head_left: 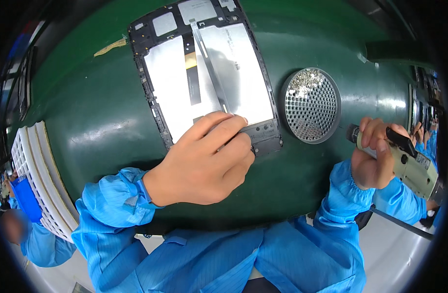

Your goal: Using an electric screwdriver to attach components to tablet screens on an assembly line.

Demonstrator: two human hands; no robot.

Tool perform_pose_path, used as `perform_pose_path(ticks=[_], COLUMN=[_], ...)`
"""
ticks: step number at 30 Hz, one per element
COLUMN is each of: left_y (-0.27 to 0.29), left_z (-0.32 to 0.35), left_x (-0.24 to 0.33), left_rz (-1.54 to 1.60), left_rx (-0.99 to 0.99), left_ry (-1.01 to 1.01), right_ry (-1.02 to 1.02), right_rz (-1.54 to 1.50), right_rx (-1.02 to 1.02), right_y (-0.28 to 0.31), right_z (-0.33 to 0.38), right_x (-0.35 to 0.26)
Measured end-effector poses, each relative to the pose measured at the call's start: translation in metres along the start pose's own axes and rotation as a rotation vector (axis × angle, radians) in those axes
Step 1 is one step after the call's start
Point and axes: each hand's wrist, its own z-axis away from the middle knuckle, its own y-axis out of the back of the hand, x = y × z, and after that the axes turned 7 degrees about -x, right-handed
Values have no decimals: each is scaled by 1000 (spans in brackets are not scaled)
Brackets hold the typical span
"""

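An opened tablet lies on the green table, with bright silver panels in a black frame. Down its middle run a black strip with a gold patch and a long grey ribbon cable. My left hand rests over the tablet's lower part. Its fingers are curled together at the near end of the ribbon cable; what the tips hold, if anything, is hidden. Off to the right, my right hand is wrapped round a pale electric screwdriver with a black lever, raised beside the table.
Right of the tablet stands a round tray of holes, with many small screws at its far side. A torn yellowish strip lies at the far left. White perforated trays stand at the left edge. Other people in blue sleeves appear at both sides.
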Motion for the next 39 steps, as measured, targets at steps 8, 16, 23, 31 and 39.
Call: perform_pose_path(ticks=[8,16,23,31,39], left_y=[12,34,34,14,-10], left_z=[-4,23,27,25,35], left_x=[7,25,41,36,88], left_rz=[-2,-244,-269,-318,-403], left_rx=[-89,-136,-197,-183,-168], left_ry=[52,293,442,523,634], right_ry=[34,74,71,35,51], right_rz=[-61,-79,-63,-6,-17], right_rx=[53,136,145,180,221], right_y=[-3,9,13,11,12], right_z=[-3,-2,0,0,10], right_x=[1,0,1,-2,3])
